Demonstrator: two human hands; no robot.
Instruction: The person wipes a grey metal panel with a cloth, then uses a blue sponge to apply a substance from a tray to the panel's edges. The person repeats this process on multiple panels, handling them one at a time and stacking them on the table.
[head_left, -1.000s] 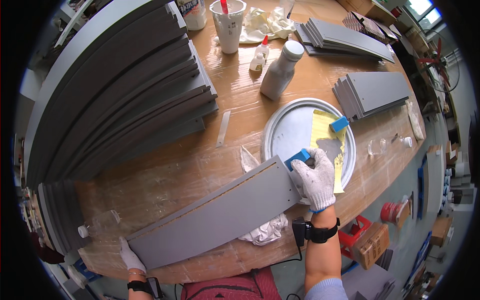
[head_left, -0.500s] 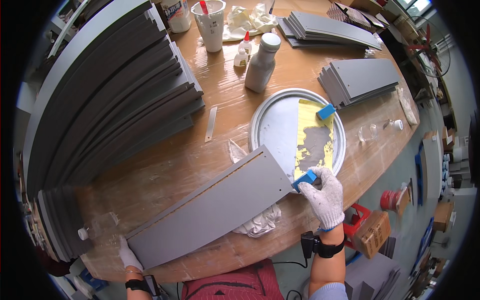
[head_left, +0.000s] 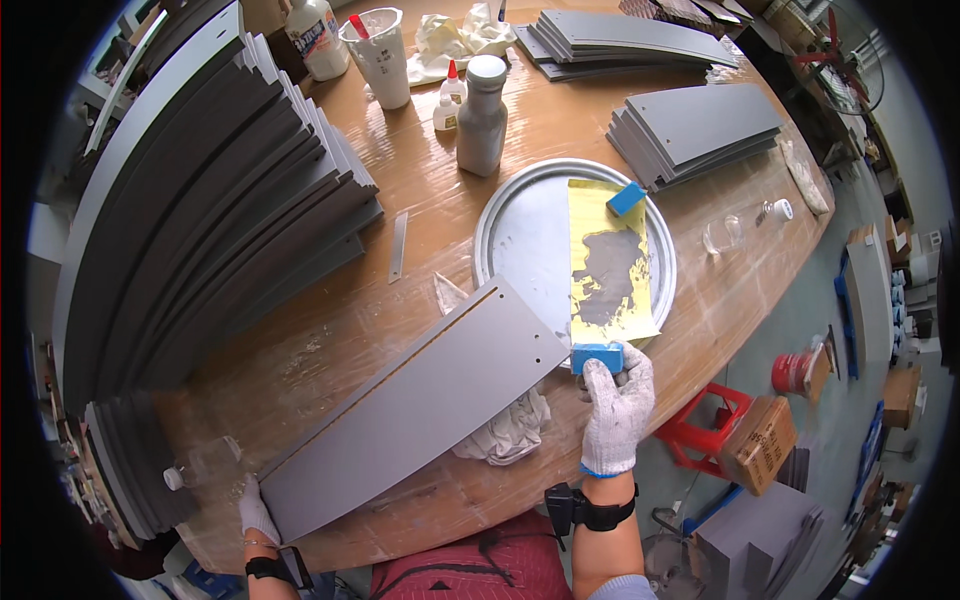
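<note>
So the left hand (head_left: 257, 515), gloved, had hold of the near left end of a gray board (head_left: 410, 420), though the fingers underneath were hidden. The board sat slantwise across the near part of the table (head_left: 330, 340), a groove running along its far long edge and small holes at the right end. A crumpled white rag (head_left: 508, 430) poked out from under it. The right hand (head_left: 615, 400), gloved too, was pinching a blue block (head_left: 597, 358) between thumb and fingers, right by the board's right corner; couldn't tell if they touched. Just beyond was a round gray lid (head_left: 510, 250) with gray-smeared yellow paper (head_left: 640, 320) on it, plus a second blue block (head_left: 626, 199) at the paper's far end. Further back: a gray bottle (head_left: 483, 130), then a white cup (head_left: 380, 65) with something red in it.
</note>
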